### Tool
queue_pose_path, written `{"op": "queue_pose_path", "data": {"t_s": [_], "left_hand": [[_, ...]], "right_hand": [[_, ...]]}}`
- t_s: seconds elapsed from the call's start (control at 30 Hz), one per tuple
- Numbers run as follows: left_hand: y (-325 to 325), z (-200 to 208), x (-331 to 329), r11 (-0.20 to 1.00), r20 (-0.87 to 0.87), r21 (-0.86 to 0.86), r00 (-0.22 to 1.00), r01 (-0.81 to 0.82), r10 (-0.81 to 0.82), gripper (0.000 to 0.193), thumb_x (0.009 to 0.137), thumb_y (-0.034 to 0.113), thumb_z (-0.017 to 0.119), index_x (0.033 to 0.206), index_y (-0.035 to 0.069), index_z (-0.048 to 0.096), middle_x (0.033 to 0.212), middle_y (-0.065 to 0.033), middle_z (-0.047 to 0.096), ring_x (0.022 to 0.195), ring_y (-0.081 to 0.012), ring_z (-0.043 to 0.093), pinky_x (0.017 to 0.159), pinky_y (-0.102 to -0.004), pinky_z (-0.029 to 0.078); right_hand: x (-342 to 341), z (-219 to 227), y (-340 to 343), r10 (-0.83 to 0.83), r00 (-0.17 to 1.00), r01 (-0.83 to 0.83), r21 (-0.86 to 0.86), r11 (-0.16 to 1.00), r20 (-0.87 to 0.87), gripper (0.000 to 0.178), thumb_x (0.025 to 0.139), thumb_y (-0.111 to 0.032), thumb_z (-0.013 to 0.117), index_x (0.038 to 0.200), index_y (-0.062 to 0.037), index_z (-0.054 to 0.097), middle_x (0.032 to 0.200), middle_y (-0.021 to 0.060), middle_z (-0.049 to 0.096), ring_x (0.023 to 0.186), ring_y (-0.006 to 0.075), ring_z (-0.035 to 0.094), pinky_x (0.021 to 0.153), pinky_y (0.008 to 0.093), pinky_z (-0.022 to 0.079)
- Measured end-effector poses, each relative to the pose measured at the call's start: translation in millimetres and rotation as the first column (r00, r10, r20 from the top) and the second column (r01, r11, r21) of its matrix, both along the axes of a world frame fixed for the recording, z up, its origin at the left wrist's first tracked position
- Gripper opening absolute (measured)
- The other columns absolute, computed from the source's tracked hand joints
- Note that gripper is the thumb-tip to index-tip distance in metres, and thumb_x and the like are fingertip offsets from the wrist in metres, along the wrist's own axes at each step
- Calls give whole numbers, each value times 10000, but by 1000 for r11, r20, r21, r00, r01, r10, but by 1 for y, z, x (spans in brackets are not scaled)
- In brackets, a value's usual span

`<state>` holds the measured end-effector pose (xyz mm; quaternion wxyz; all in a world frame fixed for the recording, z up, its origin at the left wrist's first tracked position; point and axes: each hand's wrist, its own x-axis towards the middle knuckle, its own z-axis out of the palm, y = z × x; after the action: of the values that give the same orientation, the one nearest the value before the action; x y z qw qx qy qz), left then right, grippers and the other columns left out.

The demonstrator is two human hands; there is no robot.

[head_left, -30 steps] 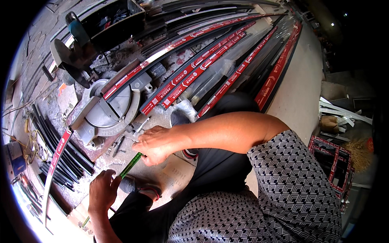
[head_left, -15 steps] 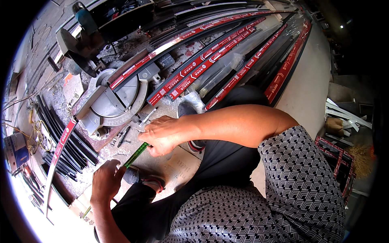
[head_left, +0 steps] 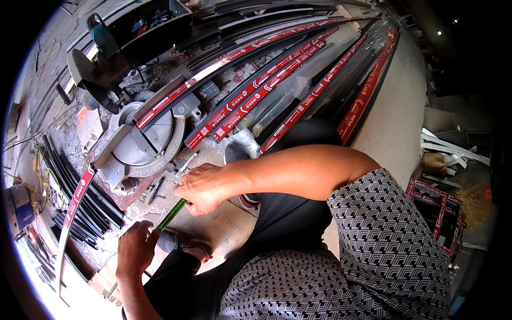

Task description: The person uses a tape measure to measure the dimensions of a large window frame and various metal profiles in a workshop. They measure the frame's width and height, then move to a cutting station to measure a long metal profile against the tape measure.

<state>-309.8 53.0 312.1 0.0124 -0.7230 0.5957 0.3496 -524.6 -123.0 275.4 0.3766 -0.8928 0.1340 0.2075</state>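
Strip (head_left: pixel 172 215) thin, straight, bright green with darker patches.

A workshop of dusty kind, a round grey metal saw base (head_left: pixel 140 152), a dark round saw blade (head_left: pixel 102 96) near it, long black bars with red film (head_left: pixel 246 94), lying side by side, thin black rods (head_left: pixel 85 197) in a bundle, pale shavings (head_left: pixel 113 230) scattered on grey floor (head_left: pixel 64 138)

The slim, glossy green strip (head_left: pixel 172 214) disappears beneath the bare left hand (head_left: pixel 134 249) and into the bare right hand (head_left: pixel 200 189); the lower edge crops the bare left forearm (head_left: pixel 137 301).
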Motion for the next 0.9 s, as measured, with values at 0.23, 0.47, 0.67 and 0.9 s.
{"op": "queue_pose_path", "data": {"t_s": [0.23,0.47,0.67,0.9], "left_hand": [[1,-1,0,1000,5,14,1000,-2,2,236,910,217,691,1056,37,649,948,-182,682,899,-407,657,777,-498,509],[2,-4,2,1000,-2,14,1000,16,-16,238,911,227,686,1047,37,643,936,-184,677,892,-404,655,774,-498,507],[2,-5,2,1000,-20,3,1000,19,-19,234,915,223,681,1050,36,642,939,-184,677,895,-407,654,774,-500,507],[3,-5,1,1000,-11,-3,1000,11,-11,226,918,218,674,1047,35,644,936,-188,676,892,-410,654,772,-503,507]], "right_hand": [[2,3,-1,8,999,-7,12,1000,-40,395,868,-320,592,1055,28,620,986,267,669,927,449,677,797,545,551],[1,3,-1,5,999,-5,12,1000,-36,393,860,-313,600,1057,26,625,982,267,675,931,447,680,802,547,555],[1,1,0,6,999,-6,-1,1000,-38,404,858,-318,603,1083,17,620,1013,256,673,955,438,679,803,552,553],[1,0,0,19,999,-19,4,1000,-38,386,849,-305,605,1057,20,623,988,259,676,935,438,683,790,548,554]]}}
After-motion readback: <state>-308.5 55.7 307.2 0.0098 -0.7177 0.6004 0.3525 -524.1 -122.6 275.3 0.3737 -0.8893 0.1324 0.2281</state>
